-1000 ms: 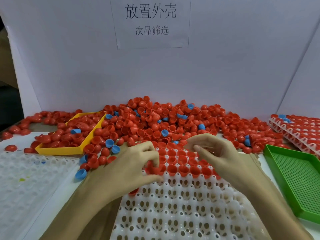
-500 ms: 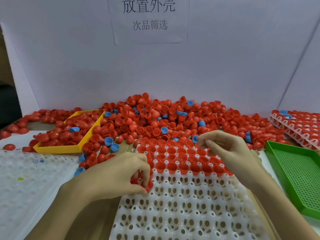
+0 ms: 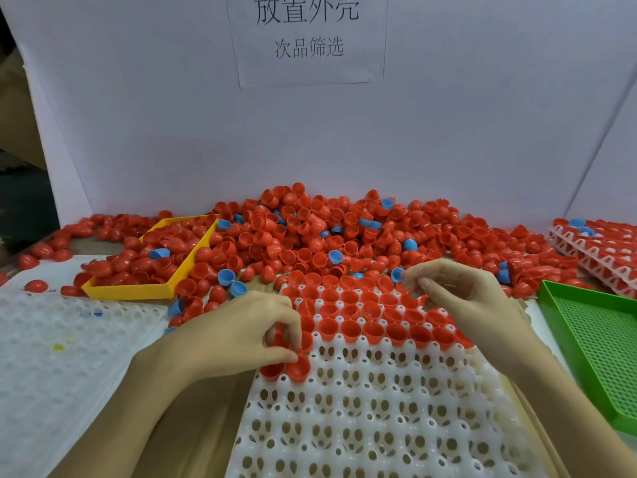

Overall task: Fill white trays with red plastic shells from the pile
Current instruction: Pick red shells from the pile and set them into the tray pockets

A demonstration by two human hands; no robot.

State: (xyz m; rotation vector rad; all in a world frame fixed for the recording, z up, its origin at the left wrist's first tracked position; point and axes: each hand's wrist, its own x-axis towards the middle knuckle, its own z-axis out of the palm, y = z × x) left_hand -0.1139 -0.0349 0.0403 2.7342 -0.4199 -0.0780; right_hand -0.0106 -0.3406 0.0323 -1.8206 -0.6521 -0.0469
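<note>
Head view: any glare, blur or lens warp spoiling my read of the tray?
Head view: even, soft light and no glare on the white tray; its sockets stay sharp. Wide-angle warp bends the green tray at the edge. The left hand hides a few shells.

Two hands [image 3: 241, 336], one yellow tray [image 3: 131, 291], one green tray [image 3: 593, 343]

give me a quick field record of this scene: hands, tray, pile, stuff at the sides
left hand: pinches a red shell at the tray's left edge
right hand: fingers curled over the filled rows, grip contents unclear
white tray: far rows filled, near rows bare
pile: red shells, a few blue
sides: yellow tray left, green tray right
</note>
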